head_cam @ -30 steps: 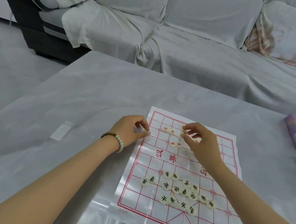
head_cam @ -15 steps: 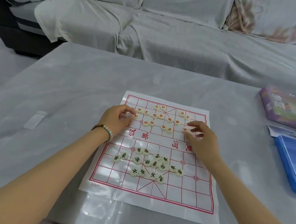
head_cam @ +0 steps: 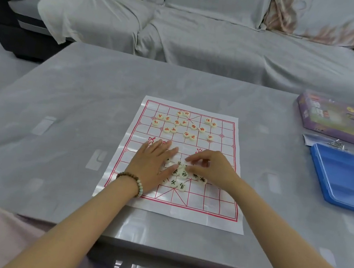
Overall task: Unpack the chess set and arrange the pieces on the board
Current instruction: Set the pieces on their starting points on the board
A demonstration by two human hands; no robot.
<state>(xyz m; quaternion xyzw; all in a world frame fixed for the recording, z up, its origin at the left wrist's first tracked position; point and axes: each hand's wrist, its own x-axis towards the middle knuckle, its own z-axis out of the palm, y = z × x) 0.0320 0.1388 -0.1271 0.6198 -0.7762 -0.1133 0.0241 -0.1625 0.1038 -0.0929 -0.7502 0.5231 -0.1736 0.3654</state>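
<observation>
A white paper board [head_cam: 218, 209] with a red grid lies on the grey table. Several cream pieces with red characters [head_cam: 184, 124] are scattered over its far half. Several cream pieces with black characters [head_cam: 180, 180] bunch together on the near half. My left hand [head_cam: 153, 164] lies flat with straight fingers on the left side of the black bunch, covering some pieces. My right hand [head_cam: 211, 167] hovers over the right side of the bunch with curled fingers; fingertips touch the pieces, but whether they pinch one is hidden.
A purple game box [head_cam: 340, 119] lies at the table's far right. An open blue plastic case [head_cam: 345, 178] sits nearer on the right, with a small packet behind it. A grey sofa [head_cam: 207, 32] runs behind the table [head_cam: 72, 120].
Both hands have come back from the red pieces on the far half to the black pieces on the near half. The camera has tilted down and right.
</observation>
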